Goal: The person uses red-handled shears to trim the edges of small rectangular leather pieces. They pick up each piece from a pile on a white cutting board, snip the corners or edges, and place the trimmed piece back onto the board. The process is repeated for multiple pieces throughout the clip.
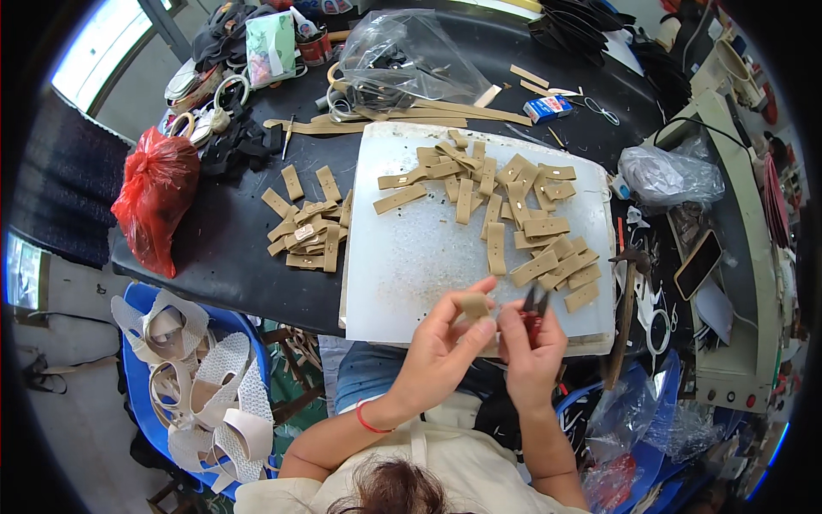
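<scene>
Over the near edge of a white board [402, 274], my left hand [443, 343] pinches a short tan strap piece [473, 304], curled between thumb and fingers. Close beside it, my right hand [533, 355] grips small red-handled pliers [532, 321] whose dark jaws point away from me. Whether the jaws are parted is hard to make out. Many similar tan strap pieces [496, 248] lie scattered over the board, some with small holes or metal bits. To its left, another heap of tan strap pieces [331, 244] rests on the black tabletop [257, 295].
Long tan strips [462, 111] and a clear plastic bag [411, 60] lie behind the board. A hammer [631, 274] and a phone [698, 263] are at the right. A red bag [158, 197] sits left, above a blue basket [134, 343] of white shoe uppers [244, 433].
</scene>
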The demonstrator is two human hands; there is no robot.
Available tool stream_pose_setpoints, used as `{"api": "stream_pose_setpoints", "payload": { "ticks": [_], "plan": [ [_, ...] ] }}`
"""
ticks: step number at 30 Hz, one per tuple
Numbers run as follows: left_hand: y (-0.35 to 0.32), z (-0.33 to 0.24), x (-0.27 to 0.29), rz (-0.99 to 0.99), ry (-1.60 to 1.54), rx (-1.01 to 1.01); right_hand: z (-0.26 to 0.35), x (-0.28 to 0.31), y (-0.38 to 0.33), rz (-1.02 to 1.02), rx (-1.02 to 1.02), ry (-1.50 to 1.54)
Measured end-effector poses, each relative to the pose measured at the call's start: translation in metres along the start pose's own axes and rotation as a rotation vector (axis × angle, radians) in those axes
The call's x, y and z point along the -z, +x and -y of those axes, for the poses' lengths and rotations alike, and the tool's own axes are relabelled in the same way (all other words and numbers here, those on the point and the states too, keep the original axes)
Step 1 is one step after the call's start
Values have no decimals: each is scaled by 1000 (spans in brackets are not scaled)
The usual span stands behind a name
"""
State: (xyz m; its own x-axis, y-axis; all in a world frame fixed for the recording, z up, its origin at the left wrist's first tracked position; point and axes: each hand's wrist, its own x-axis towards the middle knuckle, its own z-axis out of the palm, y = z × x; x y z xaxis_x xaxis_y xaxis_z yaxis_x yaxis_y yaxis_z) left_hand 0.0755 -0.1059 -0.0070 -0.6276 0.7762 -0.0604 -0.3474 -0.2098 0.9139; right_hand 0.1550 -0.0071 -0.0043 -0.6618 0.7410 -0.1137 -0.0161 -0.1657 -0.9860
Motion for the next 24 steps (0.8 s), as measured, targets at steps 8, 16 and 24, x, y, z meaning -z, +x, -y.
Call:
{"api": "stream_pose_setpoints", "payload": {
  "ticks": [8,16,24],
  "plan": [
    [6,-2,10,-217,-260,21,5,5,0,136,85,-176],
    [4,-21,20,24,-149,369,12,10,21,208,291,-393],
    [4,-4,15,-62,-178,208,-2,20,16,72,837,-1012]
  ]
}}
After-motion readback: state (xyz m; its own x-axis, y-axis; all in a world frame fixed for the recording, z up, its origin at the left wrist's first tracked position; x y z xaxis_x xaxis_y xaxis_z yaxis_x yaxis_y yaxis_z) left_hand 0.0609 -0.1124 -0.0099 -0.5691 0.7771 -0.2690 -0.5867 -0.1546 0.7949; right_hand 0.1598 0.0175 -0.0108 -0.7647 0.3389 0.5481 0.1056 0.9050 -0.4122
